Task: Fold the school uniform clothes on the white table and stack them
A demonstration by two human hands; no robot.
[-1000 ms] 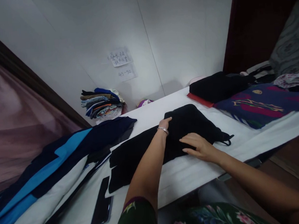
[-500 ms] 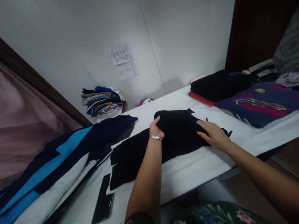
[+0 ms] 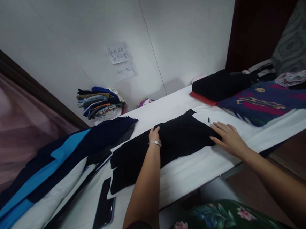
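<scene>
Pale wall (image 3: 189,31) stands behind the white tabletop (image 3: 173,104), where I see a black garment (image 3: 183,133) stretched out, a phone (image 3: 103,208) just beside its left end. My left hand (image 3: 153,135) is on the garment's middle, but with its fingers hidden I cannot tell how closed its grip is; my right hand (image 3: 230,137) is half open at the garment's right end.

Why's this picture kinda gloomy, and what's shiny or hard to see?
In the head view, the light looks dim, with a soft shadow low on the wall; in the head view, the silvery bracelet and the phone's edge catch some light; also in the head view, the black garment is so dark its folds hardly show.
</scene>
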